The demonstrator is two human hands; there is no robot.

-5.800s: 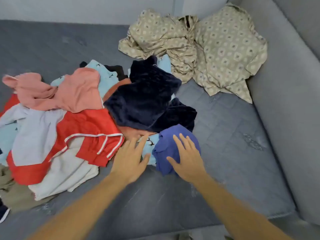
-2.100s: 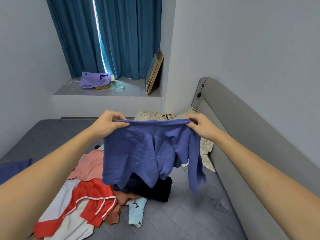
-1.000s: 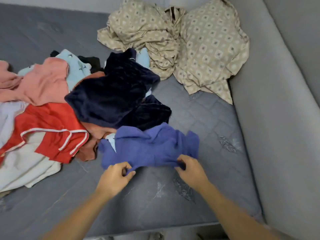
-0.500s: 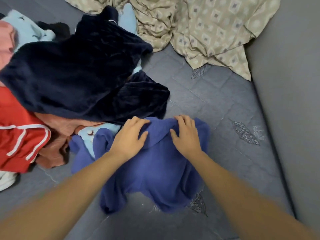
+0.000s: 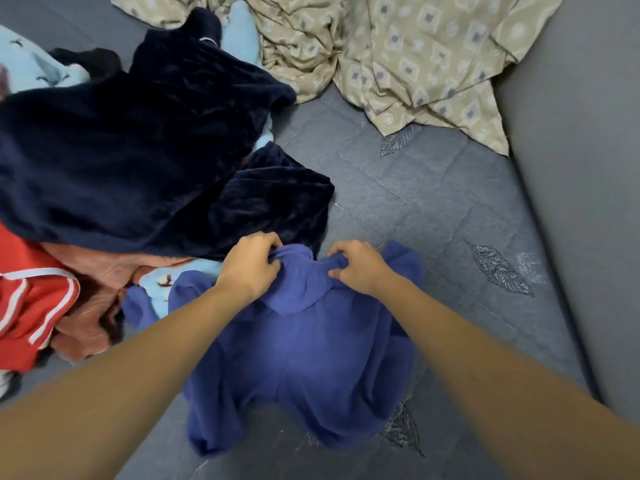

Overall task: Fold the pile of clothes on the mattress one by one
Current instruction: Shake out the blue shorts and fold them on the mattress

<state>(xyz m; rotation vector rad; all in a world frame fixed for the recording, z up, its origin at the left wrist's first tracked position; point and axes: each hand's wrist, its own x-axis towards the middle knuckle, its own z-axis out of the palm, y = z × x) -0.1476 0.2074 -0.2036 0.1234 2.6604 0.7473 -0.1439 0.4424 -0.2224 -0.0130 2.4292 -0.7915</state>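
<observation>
A blue-purple garment [image 5: 311, 368] lies spread on the grey mattress [image 5: 433, 209] in front of me. My left hand [image 5: 251, 266] grips a bunched fold at its far edge, fingers curled round the cloth. My right hand [image 5: 358, 265] grips the same far edge just to the right. The pile of clothes sits to the left: a dark navy plush garment [image 5: 138, 143] on top, a red garment with white stripes [image 5: 31, 299], a rust-orange one [image 5: 90, 271] and light blue cloth [image 5: 31, 67].
A crumpled beige patterned sheet [image 5: 398, 50] lies at the far side of the mattress. The grey padded bed frame [image 5: 581, 168] rises along the right. Bare mattress shows between the blue garment and the frame.
Both hands were lying flatter on the far edge half a second ago; their fingers have now curled and bunched the cloth into a raised fold. Earlier the garment was lifted and laid down.
</observation>
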